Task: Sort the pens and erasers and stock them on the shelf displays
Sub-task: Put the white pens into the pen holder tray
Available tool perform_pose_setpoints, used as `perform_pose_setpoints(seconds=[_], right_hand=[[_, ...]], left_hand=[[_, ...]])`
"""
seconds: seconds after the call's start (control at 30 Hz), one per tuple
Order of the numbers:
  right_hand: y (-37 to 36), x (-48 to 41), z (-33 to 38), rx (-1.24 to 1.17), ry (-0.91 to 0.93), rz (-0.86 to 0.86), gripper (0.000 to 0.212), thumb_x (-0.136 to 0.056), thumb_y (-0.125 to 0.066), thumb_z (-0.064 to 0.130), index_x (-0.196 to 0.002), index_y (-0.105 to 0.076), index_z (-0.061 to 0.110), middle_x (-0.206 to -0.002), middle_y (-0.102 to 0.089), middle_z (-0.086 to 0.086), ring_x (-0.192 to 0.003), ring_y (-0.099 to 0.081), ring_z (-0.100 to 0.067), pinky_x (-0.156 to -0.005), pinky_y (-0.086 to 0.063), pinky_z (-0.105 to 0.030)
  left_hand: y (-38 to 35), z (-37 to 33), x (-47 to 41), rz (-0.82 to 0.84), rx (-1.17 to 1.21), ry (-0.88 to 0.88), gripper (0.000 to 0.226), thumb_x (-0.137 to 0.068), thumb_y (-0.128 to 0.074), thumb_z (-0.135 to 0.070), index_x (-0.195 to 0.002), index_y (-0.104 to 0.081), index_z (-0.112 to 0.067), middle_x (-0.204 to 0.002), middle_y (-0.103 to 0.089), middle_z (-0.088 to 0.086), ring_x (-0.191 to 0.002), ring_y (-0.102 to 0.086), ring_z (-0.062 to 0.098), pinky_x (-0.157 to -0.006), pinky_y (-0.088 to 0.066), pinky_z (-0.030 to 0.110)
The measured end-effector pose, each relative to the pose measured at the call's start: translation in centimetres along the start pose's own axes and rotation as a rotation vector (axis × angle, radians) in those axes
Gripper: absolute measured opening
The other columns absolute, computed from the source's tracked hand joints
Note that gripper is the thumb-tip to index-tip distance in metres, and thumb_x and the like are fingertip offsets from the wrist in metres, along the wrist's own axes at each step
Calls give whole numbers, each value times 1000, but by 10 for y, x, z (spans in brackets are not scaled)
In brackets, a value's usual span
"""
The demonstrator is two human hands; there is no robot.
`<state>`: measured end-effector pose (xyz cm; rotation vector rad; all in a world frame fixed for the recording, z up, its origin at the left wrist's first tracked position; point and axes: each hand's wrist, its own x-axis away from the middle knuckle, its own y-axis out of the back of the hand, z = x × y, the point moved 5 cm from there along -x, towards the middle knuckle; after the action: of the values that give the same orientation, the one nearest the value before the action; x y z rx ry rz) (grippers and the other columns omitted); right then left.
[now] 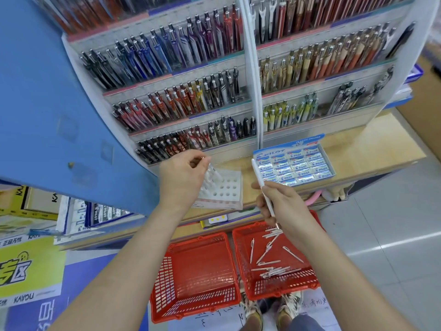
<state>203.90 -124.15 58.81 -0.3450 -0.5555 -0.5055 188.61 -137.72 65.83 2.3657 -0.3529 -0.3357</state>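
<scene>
2 hands busy | left hand (182, 177) pinches clear pen (213, 170) over holder (229, 187) | right hand (284, 209) grips white pen (258, 179) mid-barrel | likely light, stiff, slick

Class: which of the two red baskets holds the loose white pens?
The right-hand basket, under the right hand; the left basket shows only bare mesh.

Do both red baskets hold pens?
No, white pens lie only in the right basket; the left basket shows none.
</scene>
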Motion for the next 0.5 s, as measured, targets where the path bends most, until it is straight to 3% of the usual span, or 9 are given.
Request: perform_pose_setpoints(seconds=[0.17,0.27,0.37,0.5], right_hand=[[1,2,1,16,39,12,23,-101,-43,21,-110,-64,17,-59,-48,-3,-40,-36,-12,-39,-25,-21],[3,0,-1,22,27,-11,24,-100,-44,21,-104,-67,14,-56,-48,-3,-38,-29,-11,-38,-21,-19],[5,-2,-3,4,6,-34,27,-99,-43,15,-97,-69,11,-59,-50,-3,-39,-31,-11,-40,-20,-21],[4,-2,-1,-14,11,-26,25,-97,-44,10,-95,-69,8,-61,-49,-3,-40,-34,-11,-43,-21,-22]], left_hand=[[-12,5,-1,35,-84,-47,9,-82,-71,-24,-83,-75,-15,-71,-70,-3,-67,-63,13,-69,-54,35],[-16,3,-4,54,-158,-105,8,-81,-72,-22,-79,-74,-14,-71,-66,-4,-68,-58,12,-68,-51,33],[-21,1,-10,86,-238,-164,8,-79,-73,-23,-76,-74,-16,-70,-58,-5,-74,-55,15,-69,-43,27],[-31,4,-13,139,-348,-208,13,-78,-73,-27,-74,-71,-14,-69,-51,-5,-77,-51,20,-70,-38,29]])
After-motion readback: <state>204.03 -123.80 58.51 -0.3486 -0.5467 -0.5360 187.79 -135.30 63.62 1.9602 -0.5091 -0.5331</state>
